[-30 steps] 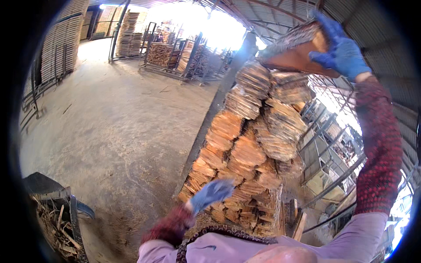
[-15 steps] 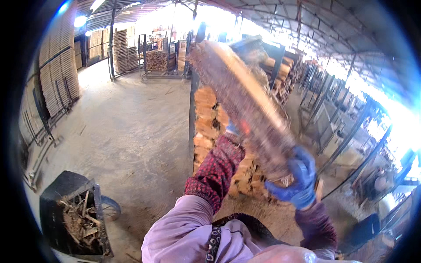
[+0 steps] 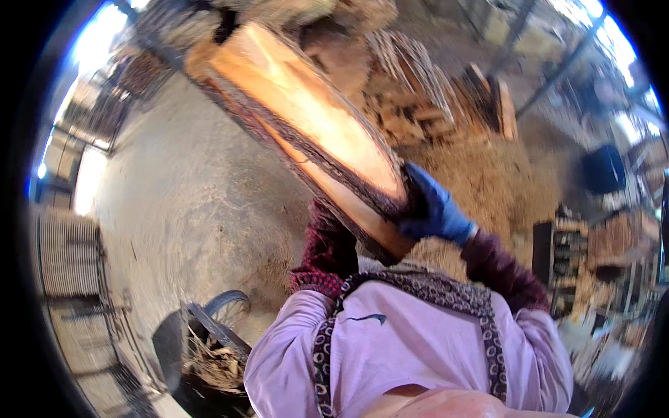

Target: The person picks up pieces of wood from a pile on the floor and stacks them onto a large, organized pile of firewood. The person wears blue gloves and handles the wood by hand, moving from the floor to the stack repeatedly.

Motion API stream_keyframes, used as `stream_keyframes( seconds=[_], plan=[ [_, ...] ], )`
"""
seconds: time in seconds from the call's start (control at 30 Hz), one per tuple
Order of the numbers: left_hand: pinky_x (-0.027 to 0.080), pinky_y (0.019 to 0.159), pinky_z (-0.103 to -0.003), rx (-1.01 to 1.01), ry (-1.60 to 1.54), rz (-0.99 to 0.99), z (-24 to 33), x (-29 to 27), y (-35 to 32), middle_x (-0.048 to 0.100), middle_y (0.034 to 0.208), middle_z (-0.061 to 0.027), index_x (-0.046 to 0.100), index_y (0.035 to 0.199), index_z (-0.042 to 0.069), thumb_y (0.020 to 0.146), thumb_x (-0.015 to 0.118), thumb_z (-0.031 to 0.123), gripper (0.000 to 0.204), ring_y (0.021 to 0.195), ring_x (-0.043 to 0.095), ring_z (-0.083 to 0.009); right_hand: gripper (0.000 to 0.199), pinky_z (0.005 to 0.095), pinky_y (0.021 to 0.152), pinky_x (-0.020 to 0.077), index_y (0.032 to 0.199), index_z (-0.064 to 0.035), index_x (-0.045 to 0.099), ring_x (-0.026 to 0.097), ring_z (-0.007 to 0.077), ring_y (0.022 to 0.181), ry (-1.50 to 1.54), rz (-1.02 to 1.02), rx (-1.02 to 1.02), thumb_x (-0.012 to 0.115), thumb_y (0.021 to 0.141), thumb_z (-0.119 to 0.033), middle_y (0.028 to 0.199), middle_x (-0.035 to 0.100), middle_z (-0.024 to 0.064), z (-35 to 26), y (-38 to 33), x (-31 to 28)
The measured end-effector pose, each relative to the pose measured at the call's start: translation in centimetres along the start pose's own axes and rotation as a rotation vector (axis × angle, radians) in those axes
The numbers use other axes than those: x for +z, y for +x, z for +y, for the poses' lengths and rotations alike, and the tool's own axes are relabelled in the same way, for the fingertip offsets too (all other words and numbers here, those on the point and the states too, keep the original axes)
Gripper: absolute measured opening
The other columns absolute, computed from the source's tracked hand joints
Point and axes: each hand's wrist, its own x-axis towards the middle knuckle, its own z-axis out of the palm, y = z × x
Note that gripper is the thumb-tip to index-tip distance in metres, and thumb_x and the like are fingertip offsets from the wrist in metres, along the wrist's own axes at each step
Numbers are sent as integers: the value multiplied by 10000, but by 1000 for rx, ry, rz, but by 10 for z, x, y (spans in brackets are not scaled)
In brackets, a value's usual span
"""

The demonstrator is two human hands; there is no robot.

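Note:
A long, thick wooden slab [image 3: 313, 111] with bark along its edges slants across the view in front of my chest. Its pale cut face is turned up, and a dark band of bark runs lengthwise along it; whether this is one piece or two I cannot tell. At its near right end, my right hand [image 3: 440, 214], in a blue glove, is closed round the edge. The left forearm, in a dark red patterned sleeve [image 3: 322, 251], reaches under the slab, which hides that hand and its fingers. The slab's far end overlaps the stacked wood [image 3: 341, 59] ahead.
Behind the slab stands the stack of rough, bark-edged pieces. Sawdust [image 3: 488, 174] covers the floor to its right. A dark wheelbarrow [image 3: 178, 348] with wood scraps stands at my lower left. A blue bin [image 3: 603, 169] and a rack [image 3: 557, 258] are on the right.
The slab has turned from bark side to pale cut face and come closer to my body. My view has tilted downward. The right hand has closed on the slab's end.

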Motion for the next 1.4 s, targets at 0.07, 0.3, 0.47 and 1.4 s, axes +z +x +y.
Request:
stream_keyframes(
  seconds=[0.07,0.3,0.47,1.4],
  plan=[
    [546,841,-530,-17,35,-57,8,12,16,609,1233,-195,469,1419,113,850,446,842,925,1012,635,-324,855,370,1147,368,1554,-24,337,451,252,1395,432,-29,170,773,892,-345,1531,457,122,-5,21,-34],
    [552,827,-522,-178,235,-227,-40,23,50,614,1232,-192,473,1415,104,862,439,831,914,991,639,-311,661,311,991,476,1440,-9,506,590,123,1132,509,288,148,758,925,-337,1317,634,78,3,108,-61],
    [556,817,-517,-319,533,-322,-85,-27,27,618,1231,-189,477,1412,99,871,433,823,905,977,642,-302,494,302,834,501,1211,-2,659,603,117,933,556,606,346,784,895,-361,1063,680,46,25,91,-81],
    [579,762,-486,-709,1145,-1103,-317,86,-260,638,1228,-177,496,1396,66,920,401,780,864,895,657,-252,227,454,717,558,1067,-257,703,710,305,836,-1406,926,1602,701,849,-318,906,720,40,-142,-789,74]
  ],
)
